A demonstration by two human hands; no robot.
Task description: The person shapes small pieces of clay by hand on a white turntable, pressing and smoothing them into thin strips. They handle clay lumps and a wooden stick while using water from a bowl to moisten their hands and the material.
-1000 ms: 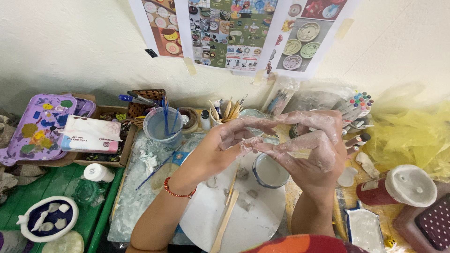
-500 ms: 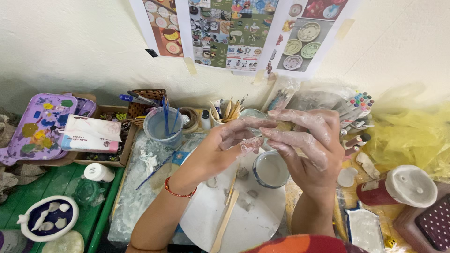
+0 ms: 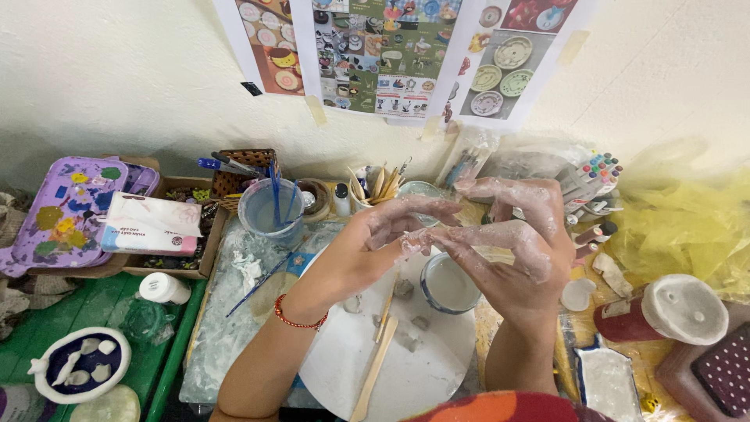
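From my feed: both hands raised over the white round board [image 3: 422,367], fingertips meeting around a small lump of pale clay [image 3: 412,242] — looks like pinch-shaping in progress, and I'd judge it early to mid: the lump has no clear form yet, too small and hidden by fingers to say more. Left hand [image 3: 375,242] comes in from lower left, red bead bracelet [image 3: 299,319] at the wrist, fingers narrow and stretched toward the lump, tips on it. Right hand [image 3: 519,242] arches over from the right, wrist bent, thumb and index pinching the same lump, other fingers curled loose above; both hands coated w/ wet whitish slip. Done so far, as far as I can judge: clay wetted and worked, a few small bits left lying on the board beside a wooden stick tool [image 3: 375,367]. Small bowl of cloudy water [image 3: 449,283] sits right under the hands, blue cup w/ brushes [image 3: 269,209] well off to the left. Left to do, I'd guess: the actual shaping and finishing.
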